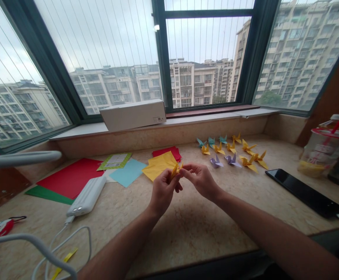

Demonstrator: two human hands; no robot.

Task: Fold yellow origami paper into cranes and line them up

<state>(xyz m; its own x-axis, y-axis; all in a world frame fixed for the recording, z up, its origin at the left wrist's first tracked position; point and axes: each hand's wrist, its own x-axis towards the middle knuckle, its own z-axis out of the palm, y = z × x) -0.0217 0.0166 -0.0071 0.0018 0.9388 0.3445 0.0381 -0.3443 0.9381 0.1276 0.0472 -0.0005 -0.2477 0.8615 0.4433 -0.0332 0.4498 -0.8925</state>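
Observation:
Between my two hands is a small yellow folded-paper crane (175, 170), held above the stone counter (192, 229). My left hand (163, 190) is closed around its body, fingers pinched together. At the crane's right tip, my right hand (200, 179) pinches with thumb and forefinger; the fingers partly hide the paper there. Behind my left hand lie yellow paper sheets (157, 163), with red paper squares (172, 151) beyond them. To the right of my hands stand several finished paper cranes in yellow (218, 148), teal (211, 141) and purple (232, 159).
On the left lie a light blue sheet (127, 173), a green-edged packet (114, 161), large red paper (72, 177) and a white power bank (86, 195) with a cable. A black phone (305, 191) and plastic cup (318, 151) are right. A white box (132, 115) rests on the sill.

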